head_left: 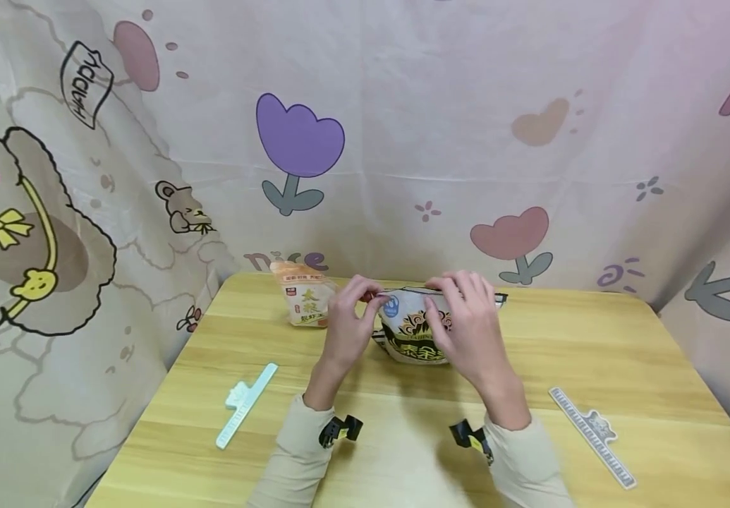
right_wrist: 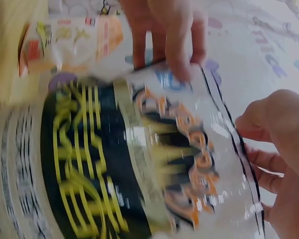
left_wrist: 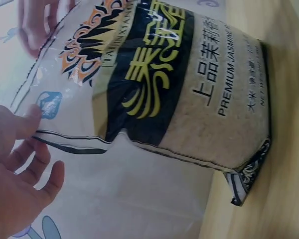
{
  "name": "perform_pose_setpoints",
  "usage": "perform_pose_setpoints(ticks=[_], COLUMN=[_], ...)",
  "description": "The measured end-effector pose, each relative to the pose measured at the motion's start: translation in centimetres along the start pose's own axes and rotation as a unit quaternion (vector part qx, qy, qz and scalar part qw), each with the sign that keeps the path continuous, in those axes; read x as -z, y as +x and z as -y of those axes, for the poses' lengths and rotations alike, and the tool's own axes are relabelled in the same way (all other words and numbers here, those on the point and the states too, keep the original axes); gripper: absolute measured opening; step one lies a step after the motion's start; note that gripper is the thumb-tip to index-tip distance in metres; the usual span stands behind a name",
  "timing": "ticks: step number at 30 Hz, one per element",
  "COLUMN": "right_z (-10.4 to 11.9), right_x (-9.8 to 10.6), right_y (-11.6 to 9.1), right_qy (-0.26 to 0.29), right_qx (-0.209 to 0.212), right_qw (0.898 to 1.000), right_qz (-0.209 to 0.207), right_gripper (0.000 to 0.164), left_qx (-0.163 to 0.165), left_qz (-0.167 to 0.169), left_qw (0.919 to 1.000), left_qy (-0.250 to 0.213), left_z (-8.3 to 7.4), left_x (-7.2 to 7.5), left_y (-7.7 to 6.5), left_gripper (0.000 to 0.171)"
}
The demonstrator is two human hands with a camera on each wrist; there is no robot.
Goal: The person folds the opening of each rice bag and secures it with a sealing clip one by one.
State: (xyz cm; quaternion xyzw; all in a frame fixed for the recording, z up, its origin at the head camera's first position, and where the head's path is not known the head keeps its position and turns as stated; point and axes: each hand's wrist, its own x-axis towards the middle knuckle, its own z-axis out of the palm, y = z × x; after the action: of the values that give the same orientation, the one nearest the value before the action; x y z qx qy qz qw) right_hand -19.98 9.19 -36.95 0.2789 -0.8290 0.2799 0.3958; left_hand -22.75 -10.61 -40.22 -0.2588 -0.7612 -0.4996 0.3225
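A rice bag [head_left: 414, 337] with a clear top, dark band and yellow lettering stands near the back middle of the table. My left hand [head_left: 347, 326] pinches its upper left corner; in the left wrist view the thumb lies on the front of the bag [left_wrist: 219, 109] beside a blue mark. At the top edge, my right hand [head_left: 471, 330] has its thumb in front and its fingers over the back. The right wrist view shows that right hand [right_wrist: 284, 154] holding the black-lined rim, with the left fingers at the other corner.
Left of the rice bag stands a small white and orange pouch [head_left: 307, 305]. A mint sealing clip [head_left: 247, 406] lies on the table's left side, and a pale grey sealing clip [head_left: 593, 437] on the right. A patterned curtain [head_left: 403, 141] hangs behind the wooden table [head_left: 593, 339].
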Motion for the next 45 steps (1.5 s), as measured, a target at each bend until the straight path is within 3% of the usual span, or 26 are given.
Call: perform_pose_setpoints(ticks=[4, 8, 12, 22, 26, 31, 37, 41, 45], right_z=[0.6, 0.9, 1.1, 1.3, 1.4, 1.5, 1.4, 1.2, 1.1], right_x=[-1.2, -2.1, -2.5, -2.8, -2.9, -3.1, -3.0, -2.8, -2.8], right_y=[0.4, 0.7, 0.6, 0.9, 1.0, 0.9, 0.5, 0.3, 0.3], right_qy=[-0.02, -0.04, -0.037, -0.003, 0.004, 0.01, 0.016, 0.022, 0.027], right_qx=[0.002, 0.004, 0.0, -0.01, -0.018, -0.03, -0.042, -0.043, -0.04], right_qw=[1.0, 0.999, 0.999, 0.999, 0.998, 0.997, 0.997, 0.997, 0.997], right_qz=[0.006, 0.019, 0.007, -0.049, -0.063, -0.066, -0.059, -0.059, -0.059], right_gripper=[0.02, 0.016, 0.009, 0.003, 0.006, 0.007, 0.006, 0.005, 0.005], left_qx=[-0.012, -0.016, -0.02, -0.056, -0.054, -0.027, 0.035, 0.069, 0.078], left_qz=[0.021, 0.067, 0.105, 0.111, 0.114, 0.142, 0.167, 0.161, 0.135], left_qw=[0.9997, 0.9975, 0.994, 0.9915, 0.9904, 0.9891, 0.9831, 0.9794, 0.9843], left_qy=[-0.005, -0.017, -0.02, 0.04, 0.057, 0.028, -0.066, -0.101, -0.084], left_z=[0.6, 1.1, 1.2, 1.1, 1.1, 1.0, 0.9, 1.1, 1.1], left_x=[0.2, 0.9, 1.5, 1.4, 1.1, 1.3, 2.0, 1.7, 1.1], left_y=[0.1, -0.1, -0.2, 0.0, -0.1, 0.0, -0.1, -0.2, -0.3], left_gripper=[0.008, 0.012, 0.017, 0.023, 0.026, 0.027, 0.02, 0.019, 0.013])
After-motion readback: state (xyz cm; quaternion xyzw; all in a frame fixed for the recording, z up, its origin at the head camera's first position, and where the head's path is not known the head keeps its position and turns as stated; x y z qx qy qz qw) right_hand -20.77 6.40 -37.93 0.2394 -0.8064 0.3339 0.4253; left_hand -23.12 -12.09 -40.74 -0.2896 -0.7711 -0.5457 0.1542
